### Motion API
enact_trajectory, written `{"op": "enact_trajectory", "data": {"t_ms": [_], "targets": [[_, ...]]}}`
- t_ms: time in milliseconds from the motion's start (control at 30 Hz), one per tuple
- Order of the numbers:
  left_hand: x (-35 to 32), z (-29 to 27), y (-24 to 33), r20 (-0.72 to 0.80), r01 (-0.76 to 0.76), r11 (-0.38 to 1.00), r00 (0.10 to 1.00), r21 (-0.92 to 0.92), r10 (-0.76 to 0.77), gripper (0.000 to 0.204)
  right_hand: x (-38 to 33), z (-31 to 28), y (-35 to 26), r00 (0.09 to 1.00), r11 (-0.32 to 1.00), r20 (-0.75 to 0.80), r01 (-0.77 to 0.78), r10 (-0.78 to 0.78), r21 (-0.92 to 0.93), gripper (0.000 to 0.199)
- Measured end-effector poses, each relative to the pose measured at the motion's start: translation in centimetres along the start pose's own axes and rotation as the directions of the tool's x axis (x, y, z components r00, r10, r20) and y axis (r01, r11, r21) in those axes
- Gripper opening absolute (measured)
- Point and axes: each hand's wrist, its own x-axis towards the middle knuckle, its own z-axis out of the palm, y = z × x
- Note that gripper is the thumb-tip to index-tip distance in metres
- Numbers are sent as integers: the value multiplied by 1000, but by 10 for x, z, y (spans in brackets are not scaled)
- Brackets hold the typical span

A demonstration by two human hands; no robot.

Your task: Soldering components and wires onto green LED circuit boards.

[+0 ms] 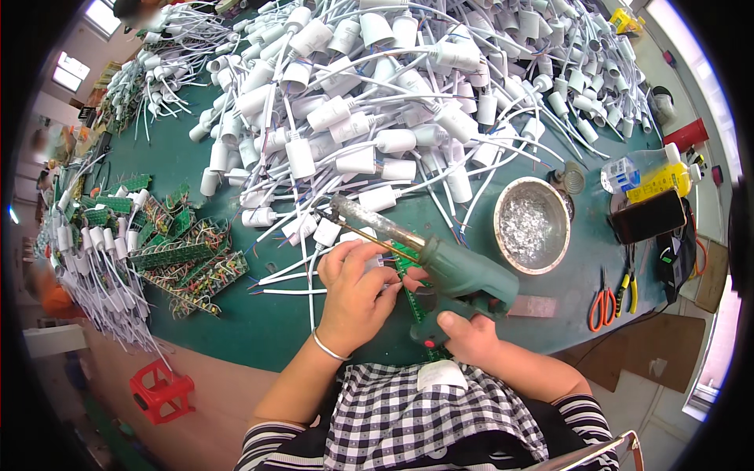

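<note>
My right hand is wrapped around the grip of a green soldering gun, whose long metal barrel and thin copper-coloured rod point up and left over the pile of parts. Beneath the gun, a narrow green circuit board strip lies along the table in front of me. My left hand is closed in a pinch at the strip's left edge, beside white cable ends. What sits between its fingertips is too small to name. White cylindrical lamp holders with cables are heaped just beyond both hands.
A round bowl of silvery bits stands right of the gun. Orange-handled scissors, yellow-black pliers, a dark box and a yellow bottle are farther right. Populated circuit boards are stacked left; a red stool is on the floor.
</note>
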Motion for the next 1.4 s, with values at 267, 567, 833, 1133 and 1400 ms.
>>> {"op": "enact_trajectory", "data": {"t_ms": [267, 567, 833, 1133, 1400], "targets": [[4, 1, 0, 42, 16, 999, 999, -29, -14, 16, -13, -4, -29, 997, 992, -62, 61, -55, 109, 67], [10, 2, 4, 49, 26, 998, 998, 62, -29, 13, -90, -59, -40, 996, 702, -79, -93, 52, -706, 35], [10, 2, 3, 67, 24, 998, 997, 58, -28, 14, -86, -44, -42, 986, 474, -7, 75, -169, -877, 20], [10, 2, 2, 64, 15, 997, 998, 82, -20, 14, -80, -37, -47, 984, 388, 33, 99, -175, -916, 24], [10, 2, 4, 53, 21, 997, 998, 80, -26, 16, -95, -52, -36, 986, 433, 7, 79, -166, -898, 32]]}}
